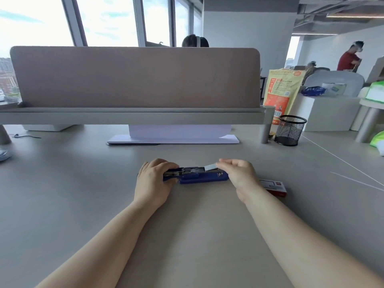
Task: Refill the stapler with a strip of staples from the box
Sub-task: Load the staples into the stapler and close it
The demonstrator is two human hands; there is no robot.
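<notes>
On the desk (187, 225), left fingers (166, 163) grip the stapler (202, 177); right fingers (223, 164) pinch the staple strip (210, 167).

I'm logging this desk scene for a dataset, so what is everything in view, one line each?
Blue metal stapler: one, opened, desk centre.
Silver staple strip: one, above the stapler's right end.
Red-and-white staple box: one, right of the stapler.
Black mesh pen cup: one, far right.
Orange-and-yellow bag: one, behind the cup.
White paper stack: one, under the divider.
Beige desk divider: one, across the back.
Grey desk: one.
Left hand: on the stapler's left end.
Right hand: pinching the strip.
</notes>
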